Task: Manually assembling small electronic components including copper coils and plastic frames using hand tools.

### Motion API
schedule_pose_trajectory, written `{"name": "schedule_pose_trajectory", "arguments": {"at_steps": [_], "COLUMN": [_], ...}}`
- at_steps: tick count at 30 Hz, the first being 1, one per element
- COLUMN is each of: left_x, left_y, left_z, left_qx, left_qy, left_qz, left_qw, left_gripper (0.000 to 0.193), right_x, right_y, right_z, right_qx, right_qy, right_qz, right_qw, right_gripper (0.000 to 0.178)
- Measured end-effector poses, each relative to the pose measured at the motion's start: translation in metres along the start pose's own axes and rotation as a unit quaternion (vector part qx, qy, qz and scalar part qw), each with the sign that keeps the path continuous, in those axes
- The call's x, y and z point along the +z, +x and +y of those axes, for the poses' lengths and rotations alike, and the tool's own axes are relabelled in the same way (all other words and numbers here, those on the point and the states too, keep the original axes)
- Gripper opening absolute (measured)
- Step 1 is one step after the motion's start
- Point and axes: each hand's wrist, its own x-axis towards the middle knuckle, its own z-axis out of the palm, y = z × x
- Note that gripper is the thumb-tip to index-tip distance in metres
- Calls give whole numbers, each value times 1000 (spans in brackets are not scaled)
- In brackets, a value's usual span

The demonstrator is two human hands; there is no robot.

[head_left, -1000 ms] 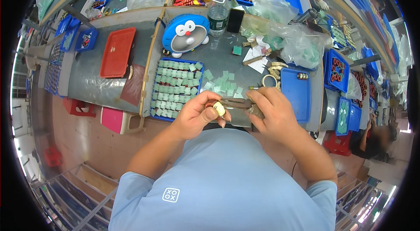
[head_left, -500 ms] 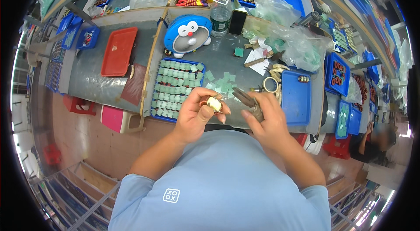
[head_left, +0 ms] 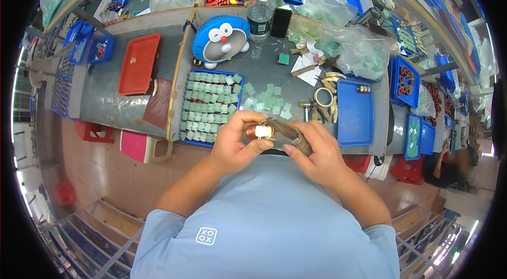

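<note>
My left hand (head_left: 231, 142) pinches a copper-wound coil (head_left: 261, 131) with a pale middle, fingers behind it and thumb below. My right hand (head_left: 318, 152) is wrapped round worn pliers (head_left: 299, 143), whose jaws reach the coil's right end. Whether the jaws grip a wire there is too small to tell. Just beyond the hands lie loose pale-green squares (head_left: 269, 101). At their left, a blue tray (head_left: 241, 92) carries rows of coils topped with similar squares.
Right of my hands is a blue tray (head_left: 355, 120) with a coil (head_left: 364, 89) at its far end. Beside it lie a ring-shaped roll (head_left: 316, 101) and hand tools. Farther back stand a blue fan (head_left: 199, 41), a bottle (head_left: 259, 21), a phone (head_left: 280, 23) and plastic bags (head_left: 364, 57).
The pliers have moved left, from apart to the coil's right end. My left hand has turned the coil so it lies level. The view has shifted slightly.
</note>
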Motion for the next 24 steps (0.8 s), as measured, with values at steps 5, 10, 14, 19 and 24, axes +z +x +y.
{"name": "schedule_pose_trajectory", "arguments": {"at_steps": [5,10,14,19,24], "left_x": [-3,-8,-14,-6,1], "left_y": [4,10,26,24,27], "left_z": [22,26,34,28,22], "left_qx": [-19,24,136,148,177], "left_qy": [110,240,346,316,340], "left_qz": [-50,-37,-10,46,81], "left_qw": [992,970,928,936,920], "left_gripper": [51,41,36,39,40], "right_x": [-5,-23,-25,-10,-8], "right_y": [0,5,20,23,23], "right_z": [1,-8,-17,-12,-9], "right_qx": [-17,-22,-69,-34,-33], "right_qy": [-53,-110,-210,-101,-170], "right_qz": [4,-14,9,-6,-18], "right_qw": [998,994,975,994,985], "right_gripper": [40,43,44,46,46]}}
